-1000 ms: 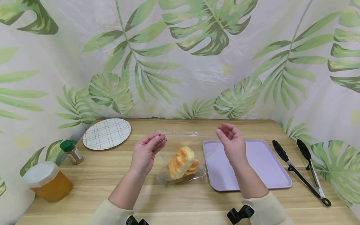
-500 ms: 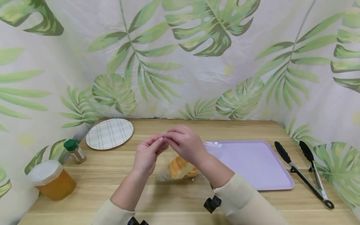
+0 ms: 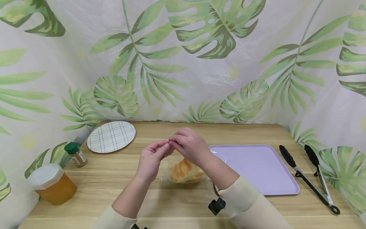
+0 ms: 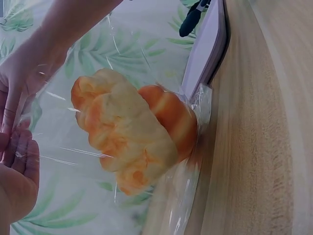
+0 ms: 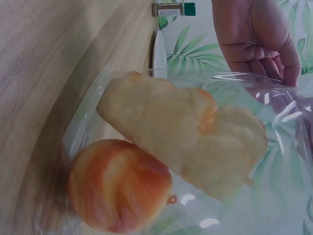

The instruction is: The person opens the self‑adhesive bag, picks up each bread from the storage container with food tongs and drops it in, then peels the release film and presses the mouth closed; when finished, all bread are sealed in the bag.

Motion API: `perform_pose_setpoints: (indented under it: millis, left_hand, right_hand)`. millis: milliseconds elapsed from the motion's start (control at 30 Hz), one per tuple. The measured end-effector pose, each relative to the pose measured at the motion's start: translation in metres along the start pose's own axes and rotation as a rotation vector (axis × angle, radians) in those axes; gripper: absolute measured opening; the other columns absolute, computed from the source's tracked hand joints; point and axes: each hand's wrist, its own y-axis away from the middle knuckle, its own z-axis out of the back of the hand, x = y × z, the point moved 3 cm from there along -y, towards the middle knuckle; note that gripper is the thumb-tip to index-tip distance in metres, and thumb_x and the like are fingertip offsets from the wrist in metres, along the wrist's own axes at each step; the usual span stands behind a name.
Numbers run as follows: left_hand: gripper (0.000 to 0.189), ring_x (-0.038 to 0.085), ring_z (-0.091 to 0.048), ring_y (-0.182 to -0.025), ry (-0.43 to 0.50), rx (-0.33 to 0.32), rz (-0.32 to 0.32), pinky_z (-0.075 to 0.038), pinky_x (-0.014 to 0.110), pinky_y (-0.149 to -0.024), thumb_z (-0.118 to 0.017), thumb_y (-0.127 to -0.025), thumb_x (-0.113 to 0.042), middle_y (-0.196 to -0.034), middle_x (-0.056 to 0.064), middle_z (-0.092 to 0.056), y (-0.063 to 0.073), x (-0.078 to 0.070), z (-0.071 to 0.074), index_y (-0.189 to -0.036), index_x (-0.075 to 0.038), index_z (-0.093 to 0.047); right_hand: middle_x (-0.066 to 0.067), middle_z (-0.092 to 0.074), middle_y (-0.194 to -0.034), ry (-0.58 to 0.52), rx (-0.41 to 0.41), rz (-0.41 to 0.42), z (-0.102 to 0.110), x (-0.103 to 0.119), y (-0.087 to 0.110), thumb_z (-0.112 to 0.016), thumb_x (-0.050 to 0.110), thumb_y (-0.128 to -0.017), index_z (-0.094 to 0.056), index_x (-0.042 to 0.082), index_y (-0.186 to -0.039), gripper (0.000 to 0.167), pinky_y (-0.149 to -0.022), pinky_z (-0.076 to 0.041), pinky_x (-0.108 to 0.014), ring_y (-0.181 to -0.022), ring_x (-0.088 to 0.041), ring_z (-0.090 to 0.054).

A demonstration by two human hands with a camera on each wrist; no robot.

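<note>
Above the middle of the table my left hand (image 3: 152, 159) and right hand (image 3: 190, 148) meet, fingertips pinching the upper left corner of a clear plastic bag (image 4: 203, 103). The bag hangs upright below them, its bottom at the tabletop. Inside are a long, lumpy bread loaf (image 4: 122, 132), leaning at a slant, and a round orange-brown bun (image 5: 117, 186) beside it. In the head view the right hand and forearm cover part of the bag and the loaf.
A lilac tray (image 3: 257, 168) lies at the right, with black-tipped tongs (image 3: 311, 184) beyond it. On the left are a checked oval plate (image 3: 111, 136), a green-capped spice jar (image 3: 76, 156) and a white-lidded amber tub (image 3: 55, 187). A leafy cloth (image 3: 200, 79) hangs behind.
My right hand has come left from the right end of the bag's top edge to the left hand's fingertips. Over the last half second both hands have barely shifted.
</note>
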Motion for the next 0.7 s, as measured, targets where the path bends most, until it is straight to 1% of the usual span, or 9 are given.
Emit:
perform_pose_setpoints:
  millis: [133,267,400,467,567,700]
  left_hand:
    - [0.024,0.004,-0.070,-0.077,-0.032,-0.007,0.000,-0.058,0.022,-0.080,-0.056,-0.093,0.006,-0.077,-0.010,-0.074,0.0010,0.0005,-0.0006,-0.089,-0.013,-0.070]
    - [0.018,0.003,-0.069,-0.075,-0.062,-0.014,0.007,-0.058,0.020,-0.078,-0.057,-0.092,0.007,-0.076,-0.011,-0.073,0.0020,0.0005,-0.0024,-0.092,-0.006,-0.069]
    - [0.015,0.003,-0.069,-0.074,-0.074,-0.012,0.006,-0.058,0.020,-0.077,-0.057,-0.092,0.008,-0.076,-0.011,-0.073,0.0030,-0.0001,-0.0048,-0.095,-0.001,-0.069]
    - [0.015,0.004,-0.069,-0.074,-0.072,-0.008,0.002,-0.058,0.020,-0.077,-0.057,-0.092,0.008,-0.076,-0.011,-0.073,0.0032,0.0004,-0.0056,-0.094,-0.001,-0.069]
    - [0.016,0.004,-0.069,-0.074,-0.065,-0.004,-0.001,-0.058,0.020,-0.077,-0.057,-0.092,0.008,-0.076,-0.010,-0.073,0.0032,0.0015,-0.0062,-0.093,-0.003,-0.070]
    - [0.017,0.004,-0.069,-0.075,-0.066,-0.006,0.000,-0.058,0.020,-0.077,-0.057,-0.092,0.008,-0.077,-0.010,-0.073,0.0033,0.0026,-0.0066,-0.094,-0.003,-0.070]
  right_hand:
    - [-0.001,-0.069,-0.085,0.062,-0.046,0.097,0.0010,-0.0002,0.0016,-0.078,0.013,-0.082,-0.075,0.009,-0.088,0.008,-0.076,-0.057,-0.026,-0.087,-0.018,-0.066]
    - [0.001,-0.068,-0.082,0.175,-0.095,0.198,0.0003,0.0004,0.0032,-0.080,0.013,-0.079,-0.073,0.009,-0.085,0.010,-0.074,-0.057,-0.024,-0.082,-0.016,-0.065]
    - [0.002,-0.067,-0.081,0.260,-0.117,0.255,-0.0015,0.0002,0.0056,-0.081,0.013,-0.078,-0.071,0.010,-0.083,0.012,-0.074,-0.056,-0.023,-0.080,-0.014,-0.063]
    - [0.002,-0.066,-0.081,0.276,-0.120,0.261,-0.0015,0.0000,0.0065,-0.081,0.013,-0.077,-0.070,0.010,-0.082,0.013,-0.073,-0.056,-0.023,-0.080,-0.014,-0.062]
    - [0.002,-0.066,-0.081,0.272,-0.116,0.242,-0.0015,-0.0006,0.0072,-0.080,0.012,-0.078,-0.069,0.010,-0.082,0.012,-0.075,-0.056,-0.024,-0.080,-0.014,-0.062]
    - [0.001,-0.067,-0.081,0.200,-0.093,0.171,-0.0018,-0.0027,0.0076,-0.076,0.010,-0.081,-0.069,0.009,-0.082,0.008,-0.078,-0.056,-0.026,-0.080,-0.015,-0.064]
